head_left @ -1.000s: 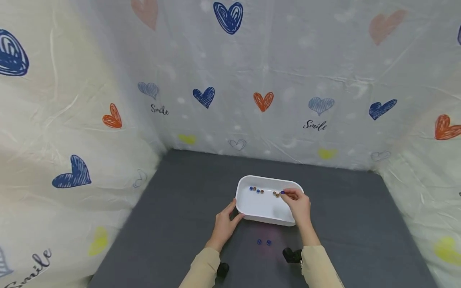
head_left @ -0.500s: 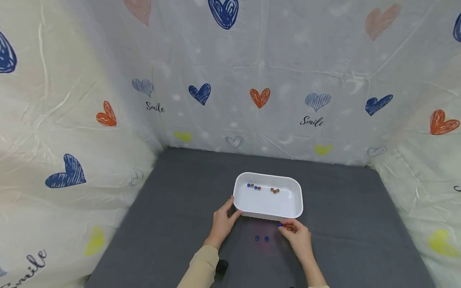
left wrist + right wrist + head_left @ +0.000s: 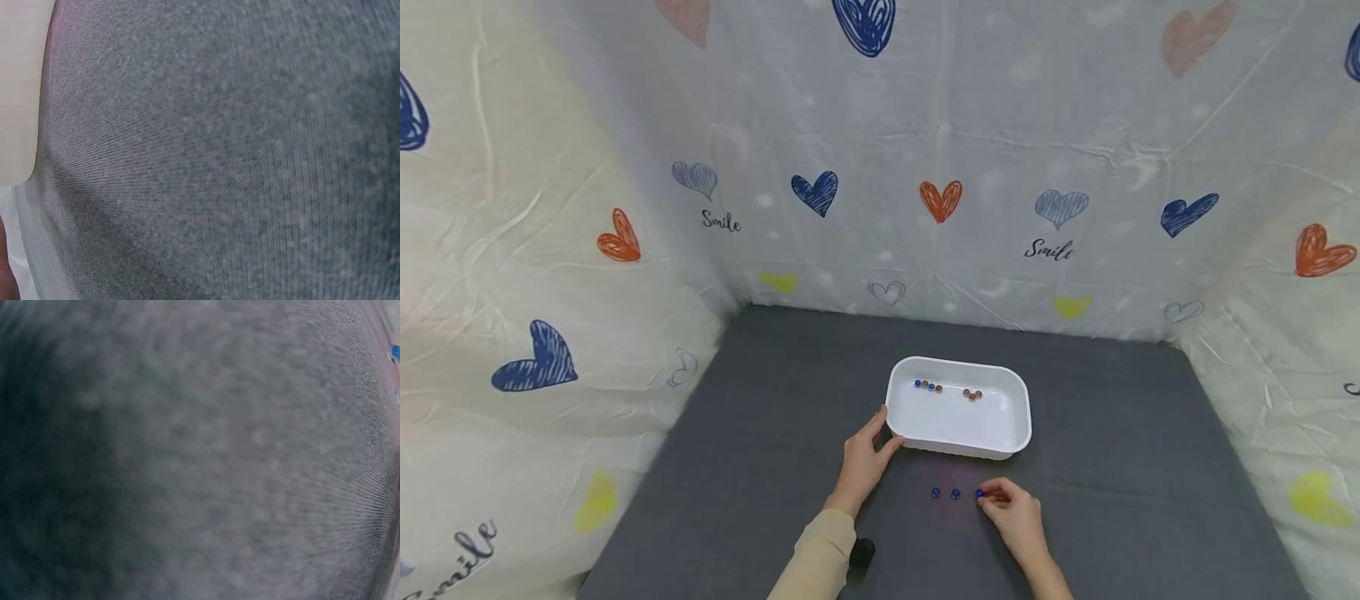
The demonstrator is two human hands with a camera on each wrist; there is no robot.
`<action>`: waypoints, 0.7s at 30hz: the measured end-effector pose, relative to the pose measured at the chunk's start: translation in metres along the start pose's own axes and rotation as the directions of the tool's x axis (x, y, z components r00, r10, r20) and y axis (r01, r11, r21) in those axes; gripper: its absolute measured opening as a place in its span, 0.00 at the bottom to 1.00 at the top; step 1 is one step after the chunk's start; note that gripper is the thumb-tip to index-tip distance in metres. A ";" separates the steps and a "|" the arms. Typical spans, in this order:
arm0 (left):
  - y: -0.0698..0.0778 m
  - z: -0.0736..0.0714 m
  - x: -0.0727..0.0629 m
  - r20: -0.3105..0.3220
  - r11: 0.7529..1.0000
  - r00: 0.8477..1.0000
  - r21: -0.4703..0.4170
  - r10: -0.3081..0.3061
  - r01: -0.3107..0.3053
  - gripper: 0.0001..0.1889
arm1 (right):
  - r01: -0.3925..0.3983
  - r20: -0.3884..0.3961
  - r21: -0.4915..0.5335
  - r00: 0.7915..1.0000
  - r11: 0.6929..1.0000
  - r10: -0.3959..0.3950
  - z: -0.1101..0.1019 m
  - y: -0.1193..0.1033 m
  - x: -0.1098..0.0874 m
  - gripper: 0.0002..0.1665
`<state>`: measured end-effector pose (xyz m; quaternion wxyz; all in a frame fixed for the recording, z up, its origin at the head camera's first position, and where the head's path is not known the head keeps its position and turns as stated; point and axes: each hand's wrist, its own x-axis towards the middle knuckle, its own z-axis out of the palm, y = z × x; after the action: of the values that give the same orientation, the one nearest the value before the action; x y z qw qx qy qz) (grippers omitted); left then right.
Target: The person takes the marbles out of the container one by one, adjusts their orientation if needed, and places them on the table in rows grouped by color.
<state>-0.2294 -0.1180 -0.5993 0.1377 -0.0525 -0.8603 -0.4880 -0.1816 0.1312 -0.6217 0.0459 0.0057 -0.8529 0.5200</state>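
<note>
Between my right thumb and fingers a blue marble (image 3: pixel 980 493) is pinched, low over the dark cloth. That right hand (image 3: pixel 1017 518) is in front of the white tray (image 3: pixel 955 433), beside two other blue marbles (image 3: pixel 956 494) lying on the cloth in line with it. My left hand (image 3: pixel 862 468) touches the tray's near left corner, thumb at the front wall and extended fingers at the left side. Inside the tray, a short row alternates blue and brown marbles (image 3: pixel 939 389); right of it sit three brown marbles (image 3: pixel 972 397) in a cluster.
Dark grey cloth (image 3: pixel 805 400) covers the table around the tray. Pale sheets (image 3: pixel 880 242) printed with hearts hang behind and at both sides. A black device (image 3: pixel 861 557) is at my left wrist. The left wrist view shows the tray's wall (image 3: pixel 22 94) at its edge.
My right hand has come out of the tray towards me with the blue marble, down to the cloth beside the other two. My left hand stays at the tray's corner.
</note>
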 end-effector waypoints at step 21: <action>0.002 0.000 -0.001 0.006 1.000 1.000 0.000 -0.013 0.013 0.35 | 0.288 -0.052 -0.201 0.951 0.936 -0.303 0.008 0.001 -0.003 0.16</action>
<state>-0.2283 -0.1174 -0.5976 0.1318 -0.0486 -0.8611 -0.4887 -0.1789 0.1239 -0.6265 0.1589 0.1081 -0.8857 0.4227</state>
